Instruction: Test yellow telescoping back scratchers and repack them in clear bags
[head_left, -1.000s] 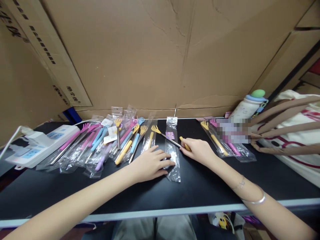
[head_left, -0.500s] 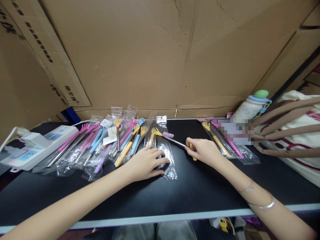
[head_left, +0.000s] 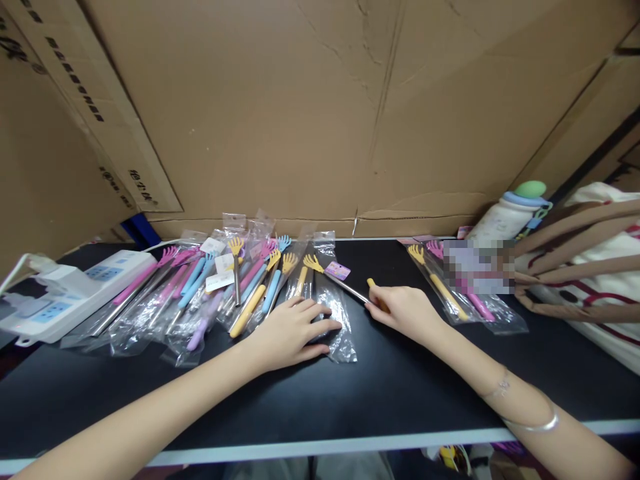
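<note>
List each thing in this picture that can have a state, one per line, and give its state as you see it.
Left hand: flat, palm down, pressing a clear bag.
Clear bag: lying on the black table, under the left hand.
Right hand: closed on the yellow handle of a back scratcher.
Back scratcher: unbagged, yellow claw pointing away, rod lying across the clear bag.
Bagged scratchers: piled loosely at left.
Water bottle: lid on.
Power strip: lying flat.

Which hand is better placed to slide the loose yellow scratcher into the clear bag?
Right. The right hand already grips the yellow scratcher by its handle, claw end over the clear bag. The left hand lies flat on that bag, pinning it.
</note>
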Demonstrator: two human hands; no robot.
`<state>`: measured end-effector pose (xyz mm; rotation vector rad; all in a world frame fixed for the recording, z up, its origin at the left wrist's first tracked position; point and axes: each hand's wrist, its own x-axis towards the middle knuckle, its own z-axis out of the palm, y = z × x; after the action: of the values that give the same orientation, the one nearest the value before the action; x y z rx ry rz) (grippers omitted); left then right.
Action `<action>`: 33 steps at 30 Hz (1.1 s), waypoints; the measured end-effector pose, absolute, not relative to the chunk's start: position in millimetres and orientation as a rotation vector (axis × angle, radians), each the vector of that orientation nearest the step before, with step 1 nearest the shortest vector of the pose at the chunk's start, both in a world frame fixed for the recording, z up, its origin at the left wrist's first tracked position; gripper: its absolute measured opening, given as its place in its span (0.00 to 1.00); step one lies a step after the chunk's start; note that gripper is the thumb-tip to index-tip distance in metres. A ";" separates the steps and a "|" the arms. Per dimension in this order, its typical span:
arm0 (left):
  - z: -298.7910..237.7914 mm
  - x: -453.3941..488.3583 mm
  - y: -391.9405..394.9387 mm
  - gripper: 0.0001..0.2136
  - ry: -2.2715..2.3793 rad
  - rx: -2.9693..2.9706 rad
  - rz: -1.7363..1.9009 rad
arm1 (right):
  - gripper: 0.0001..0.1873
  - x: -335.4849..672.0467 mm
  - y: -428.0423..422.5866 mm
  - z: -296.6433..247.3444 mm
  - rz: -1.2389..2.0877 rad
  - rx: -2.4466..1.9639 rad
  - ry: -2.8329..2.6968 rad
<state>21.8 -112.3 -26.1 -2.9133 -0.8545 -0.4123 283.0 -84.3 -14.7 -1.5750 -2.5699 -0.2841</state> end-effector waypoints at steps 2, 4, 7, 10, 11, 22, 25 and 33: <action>-26.4 22.1 -112.4 0.16 -0.861 -2.910 -0.411 | 0.11 283.5 -84.3 -13.5 -0.257 -1.538 -2.553; -26.2 22.2 -112.8 0.16 -0.860 -2.905 -0.413 | 0.11 284.1 -84.9 -11.2 -0.226 -1.497 -2.519; -26.0 21.3 -113.2 0.16 -0.862 -2.895 -0.416 | 0.12 286.2 -86.7 -5.9 -0.212 -1.455 -2.454; -27.0 19.1 -112.6 0.16 -0.874 -2.888 -0.425 | 0.14 291.3 -87.8 0.6 -0.248 -1.463 -2.379; -27.4 18.3 -112.1 0.16 -0.880 -2.889 -0.427 | 0.14 294.0 -87.3 2.9 -0.268 -1.477 -2.352; -26.7 14.2 -110.2 0.16 -0.895 -2.892 -0.409 | 0.12 337.1 -64.9 12.9 -0.548 -1.843 -2.089; -24.2 13.7 -110.8 0.16 -0.907 -2.881 -0.379 | 0.12 334.9 -66.2 12.6 -0.544 -1.940 -2.127; -17.6 11.3 -112.1 0.15 -0.902 -2.905 -0.388 | 0.12 318.4 -73.6 4.1 -0.252 -2.046 -2.410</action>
<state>11.3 -112.1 -17.6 -2.9047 -0.9021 -0.3885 318.4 -73.6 4.1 -2.0457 -2.4102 -0.2522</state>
